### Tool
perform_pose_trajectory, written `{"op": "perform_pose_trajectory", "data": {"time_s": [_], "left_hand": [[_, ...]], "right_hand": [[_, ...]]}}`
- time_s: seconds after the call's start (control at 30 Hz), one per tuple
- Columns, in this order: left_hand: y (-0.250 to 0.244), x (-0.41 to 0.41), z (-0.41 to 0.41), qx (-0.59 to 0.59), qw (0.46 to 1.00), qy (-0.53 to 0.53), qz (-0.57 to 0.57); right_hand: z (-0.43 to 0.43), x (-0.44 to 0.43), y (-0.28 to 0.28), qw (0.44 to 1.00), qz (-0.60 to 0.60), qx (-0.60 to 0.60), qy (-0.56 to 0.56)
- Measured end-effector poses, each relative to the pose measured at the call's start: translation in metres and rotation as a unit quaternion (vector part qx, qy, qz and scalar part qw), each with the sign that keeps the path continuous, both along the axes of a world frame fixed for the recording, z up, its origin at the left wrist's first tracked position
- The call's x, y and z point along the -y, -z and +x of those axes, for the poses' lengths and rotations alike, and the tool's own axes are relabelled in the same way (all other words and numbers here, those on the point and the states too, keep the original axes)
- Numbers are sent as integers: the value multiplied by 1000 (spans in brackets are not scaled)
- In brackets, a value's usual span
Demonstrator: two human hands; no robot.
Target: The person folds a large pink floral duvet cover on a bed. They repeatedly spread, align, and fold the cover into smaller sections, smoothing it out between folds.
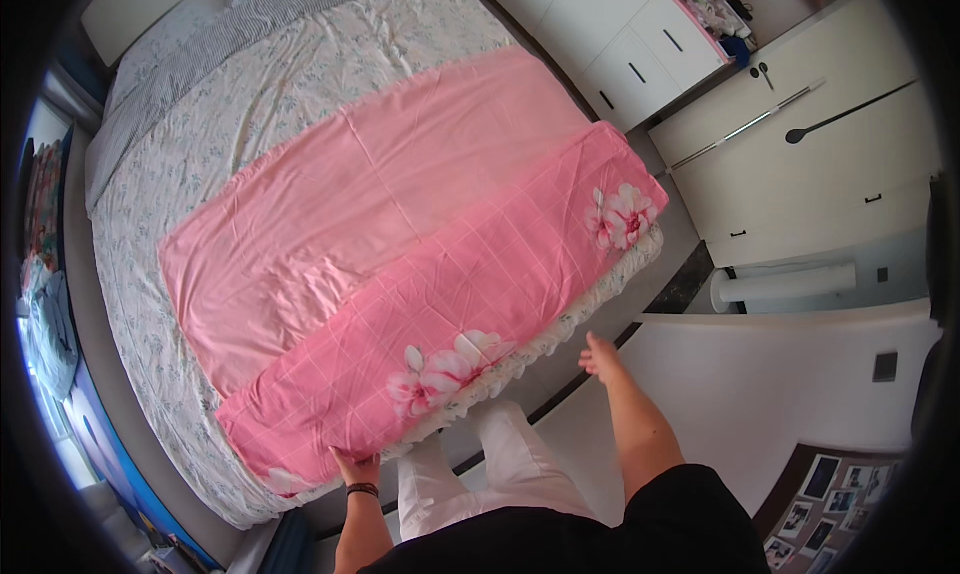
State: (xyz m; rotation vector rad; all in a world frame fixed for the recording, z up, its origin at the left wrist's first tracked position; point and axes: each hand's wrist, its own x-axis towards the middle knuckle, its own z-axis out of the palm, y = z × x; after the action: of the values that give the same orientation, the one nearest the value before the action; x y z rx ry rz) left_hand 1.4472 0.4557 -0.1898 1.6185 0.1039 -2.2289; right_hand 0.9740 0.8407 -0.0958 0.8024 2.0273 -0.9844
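A pink bedding cover lies across the foot of the bed, its near side folded over to show a darker pink checked face with large flowers. My left hand rests at the near left edge of this folded strip; whether its fingers grip the cloth is hard to tell. Off the bed's near right edge, my right hand hangs in the air with its fingers apart, holding nothing. Under the cover is a white floral bedspread with a ruffled border showing along the near edge.
White drawers stand beyond the bed's right side, with an open shelf of loose items above. Cream cabinet doors are farther right. A white wall or panel is near my right arm, and a photo board is at lower right.
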Motion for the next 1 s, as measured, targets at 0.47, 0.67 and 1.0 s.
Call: {"op": "perform_pose_trajectory", "data": {"time_s": [0.47,0.67,1.0], "left_hand": [[-75,33,-46,214,958,-74,-174],[-145,23,-38,317,926,-101,-176],[-71,-59,47,463,879,-71,-94]], "right_hand": [[-257,-12,57,891,-377,-117,226],[-216,-53,-11,888,-371,-106,251],[-171,-116,13,964,-150,-12,219]]}}
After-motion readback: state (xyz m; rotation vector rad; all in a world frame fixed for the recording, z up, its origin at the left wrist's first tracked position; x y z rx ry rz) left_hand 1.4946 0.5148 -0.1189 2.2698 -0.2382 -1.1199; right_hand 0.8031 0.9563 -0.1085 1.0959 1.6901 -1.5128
